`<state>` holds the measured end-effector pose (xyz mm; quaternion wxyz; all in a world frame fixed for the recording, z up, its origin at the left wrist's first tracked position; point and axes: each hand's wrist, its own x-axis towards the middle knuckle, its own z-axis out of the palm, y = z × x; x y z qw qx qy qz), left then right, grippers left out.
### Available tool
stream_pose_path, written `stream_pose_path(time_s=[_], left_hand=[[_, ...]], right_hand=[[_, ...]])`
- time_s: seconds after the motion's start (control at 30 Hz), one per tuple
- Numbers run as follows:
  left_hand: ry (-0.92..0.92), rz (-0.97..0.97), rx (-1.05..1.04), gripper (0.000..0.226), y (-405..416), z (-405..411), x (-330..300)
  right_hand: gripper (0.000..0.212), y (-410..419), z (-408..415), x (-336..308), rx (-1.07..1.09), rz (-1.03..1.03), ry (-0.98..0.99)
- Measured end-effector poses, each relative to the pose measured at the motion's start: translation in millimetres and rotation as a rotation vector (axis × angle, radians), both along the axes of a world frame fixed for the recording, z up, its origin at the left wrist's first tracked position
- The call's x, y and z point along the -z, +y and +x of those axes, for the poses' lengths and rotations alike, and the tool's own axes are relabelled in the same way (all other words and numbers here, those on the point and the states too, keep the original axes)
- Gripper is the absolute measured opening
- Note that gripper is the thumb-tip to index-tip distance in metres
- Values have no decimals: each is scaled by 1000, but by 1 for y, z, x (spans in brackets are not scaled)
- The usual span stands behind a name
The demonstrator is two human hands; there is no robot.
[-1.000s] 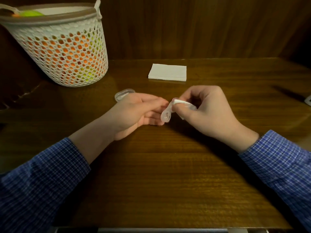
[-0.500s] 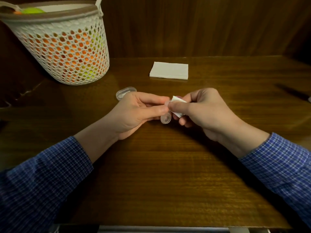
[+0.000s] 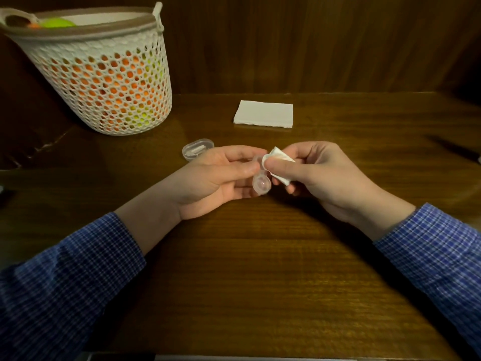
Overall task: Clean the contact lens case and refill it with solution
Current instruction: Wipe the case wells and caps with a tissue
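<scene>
The left hand [image 3: 221, 175] holds the clear lens case [image 3: 261, 183] by its upper part, pinched between thumb and fingers, just above the desk [image 3: 260, 269] near its middle. The lower round well of the case hangs free below the fingers and its open side faces the camera. The right hand [image 3: 320, 178] pinches a small crumpled tissue [image 3: 277, 162] between thumb and fingers, and the tissue presses against the upper part of the case, so both hands meet there. How much of the case is under the tissue I cannot tell. Behind the left hand, a small clear lid [image 3: 197, 148] lies on the desk, with something pale inside it; it is near the hand but apart from it. Farther back, a folded white napkin [image 3: 263, 113] lies flat on the desk. At the back left stands a white mesh basket [image 3: 104, 82] with a brown rim, and orange and yellow-green things show through its holes. Both arms wear blue checked sleeves [image 3: 59, 282]. A dark wooden wall [image 3: 312, 43] rises behind the desk.
</scene>
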<state>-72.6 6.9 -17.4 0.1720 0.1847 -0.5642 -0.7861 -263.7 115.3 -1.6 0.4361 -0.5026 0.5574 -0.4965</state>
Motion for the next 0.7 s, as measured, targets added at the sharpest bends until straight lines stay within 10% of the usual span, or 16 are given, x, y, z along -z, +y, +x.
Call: stream_pose_path(time_s=[0.7], left_hand=[[-52, 170, -147, 40, -1, -3, -3]], right_hand=[[11, -4, -1, -1, -23, 168, -197]])
